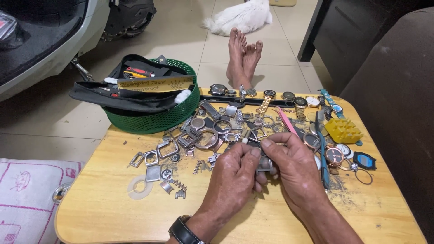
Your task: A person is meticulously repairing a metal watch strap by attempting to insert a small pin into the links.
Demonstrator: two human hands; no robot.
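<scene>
My left hand (235, 174) and my right hand (291, 165) meet over the middle of a low wooden table (108, 212). Together they pinch a small silver metal watch part (263, 163), which shows between the fingers. The left thumb and forefinger also hold a thin white-tipped tool (244, 141) pointing up. A black wristwatch (183, 231) is on my left wrist. Loose watch cases, bezels and band links (194, 135) lie scattered just beyond my hands.
A green plastic basket (158, 118) holding a black tool pouch stands at the table's far left. A row of watches (271, 96) lines the far edge. A yellow block (343, 130), pink tweezers (286, 122) and rose-gold watch (334, 156) lie right. Bare feet (243, 56) and a white animal (242, 18) are beyond.
</scene>
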